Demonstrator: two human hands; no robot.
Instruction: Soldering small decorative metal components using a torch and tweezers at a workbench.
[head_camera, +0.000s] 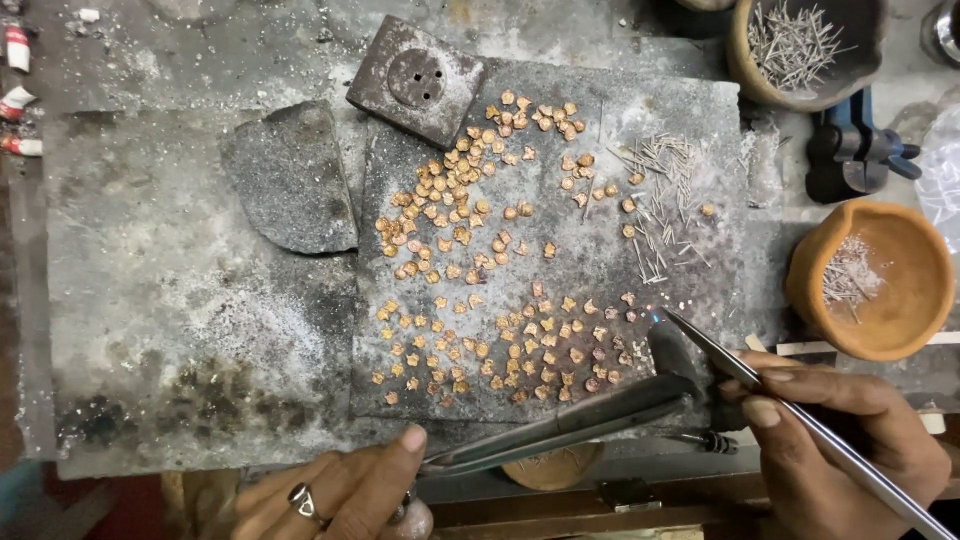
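My right hand (835, 440) grips long thin metal tweezers (760, 385) whose tip sits by a small golden piece at the lower right of the grey slab (600, 150). My left hand (345, 490), with a ring on one finger, holds a dark torch nozzle (580, 420) that points up and right toward the same spot. Several small golden flower-shaped pieces (470, 200) lie scattered over the slab, in an upper cluster and a lower group (510, 350). A pile of thin metal pins (665, 205) rests on the slab's right side.
A clay bowl (900, 320) holding fine pins stands at the right; another bowl (760, 75) of pins is at top right. A square dark block (415, 80) with holes and a curved grey stone (290, 180) lie upper left. A blue tool (855, 150) sits by the bowls.
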